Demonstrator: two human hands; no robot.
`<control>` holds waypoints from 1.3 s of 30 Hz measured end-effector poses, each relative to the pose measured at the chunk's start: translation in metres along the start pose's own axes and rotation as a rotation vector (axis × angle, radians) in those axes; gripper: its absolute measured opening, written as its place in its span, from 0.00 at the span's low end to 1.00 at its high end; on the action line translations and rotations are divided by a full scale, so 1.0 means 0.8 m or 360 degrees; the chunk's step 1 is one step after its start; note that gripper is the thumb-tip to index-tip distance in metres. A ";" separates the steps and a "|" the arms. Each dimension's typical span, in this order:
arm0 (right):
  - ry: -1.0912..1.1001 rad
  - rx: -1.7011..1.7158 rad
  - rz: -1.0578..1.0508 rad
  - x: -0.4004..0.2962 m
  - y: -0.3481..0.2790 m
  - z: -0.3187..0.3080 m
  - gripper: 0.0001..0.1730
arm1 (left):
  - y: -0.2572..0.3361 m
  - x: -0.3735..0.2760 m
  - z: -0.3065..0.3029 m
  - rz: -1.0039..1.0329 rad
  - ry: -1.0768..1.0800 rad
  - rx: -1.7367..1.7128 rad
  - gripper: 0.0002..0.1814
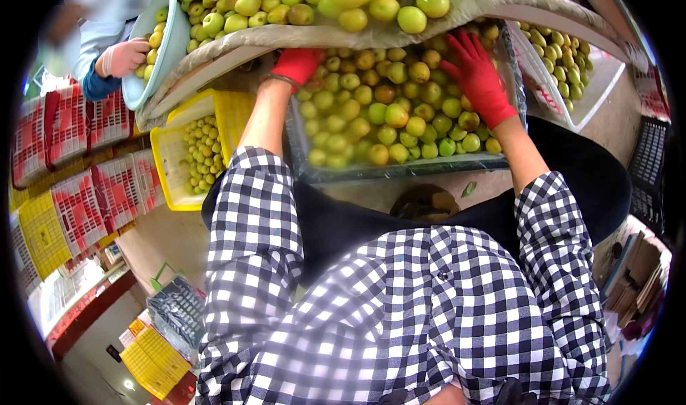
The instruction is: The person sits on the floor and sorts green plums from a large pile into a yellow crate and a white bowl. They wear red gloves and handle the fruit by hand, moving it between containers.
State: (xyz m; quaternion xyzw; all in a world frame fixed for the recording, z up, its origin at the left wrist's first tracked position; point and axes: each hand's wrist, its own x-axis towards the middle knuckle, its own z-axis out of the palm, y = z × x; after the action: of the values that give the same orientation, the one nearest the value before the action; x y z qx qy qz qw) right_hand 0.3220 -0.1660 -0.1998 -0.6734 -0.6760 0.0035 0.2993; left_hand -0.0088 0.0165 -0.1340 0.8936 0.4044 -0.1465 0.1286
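Observation:
A dark crate [396, 172] lined with clear plastic lies before me, filled with round green-yellow fruits [396, 115], some with brownish patches; they look like jujubes. My left hand [297, 67], in a red glove, is at the crate's far left corner, close under the padded table edge. Its fingers are mostly hidden, so I cannot tell whether it holds anything. On the right, my right hand [476, 78], also red-gloved, lies palm down over the fruits near the crate's right side. Its fingers are spread, and no fruit shows in its grasp.
Above the crate, a padded rim [321, 36] borders a table heaped with fruits [246, 3]. A yellow crate [161, 153] stands left, a white crate [600, 91] right, both holding fruits. A co-worker's gloved hand [126, 57] touches a light-blue basin [131, 86]. Red-and-white crates [48, 131] are stacked left.

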 end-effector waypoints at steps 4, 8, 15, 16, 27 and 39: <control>-0.0073 -0.0088 0.0001 -0.013 -0.042 -0.017 0.31 | 0.017 0.024 0.035 0.0177 -0.0074 0.0097 0.21; -0.0112 -0.0055 -0.0010 -0.017 -0.054 -0.032 0.30 | 0.007 0.018 0.045 0.0019 0.0264 0.0138 0.19; -0.0077 0.0089 0.0003 -0.024 -0.048 -0.040 0.28 | -0.012 -0.022 0.026 -0.0422 0.0632 -0.0126 0.16; -0.0070 0.0071 -0.0005 -0.023 -0.049 -0.039 0.28 | -0.010 -0.021 0.029 -0.0287 0.0539 0.0184 0.16; -0.0046 0.0120 0.0034 -0.029 -0.050 -0.036 0.27 | 0.017 -0.007 0.044 -0.0212 0.0534 0.0388 0.19; -0.0014 0.0123 0.0102 -0.039 -0.049 -0.031 0.26 | 0.017 -0.012 0.038 -0.0271 0.0422 0.0071 0.38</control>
State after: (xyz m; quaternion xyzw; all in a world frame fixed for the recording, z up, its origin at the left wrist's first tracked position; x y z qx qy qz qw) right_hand 0.2940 -0.2081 -0.1757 -0.6827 -0.6546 0.0420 0.3218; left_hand -0.0095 -0.0092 -0.1572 0.8702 0.4887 -0.0465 0.0413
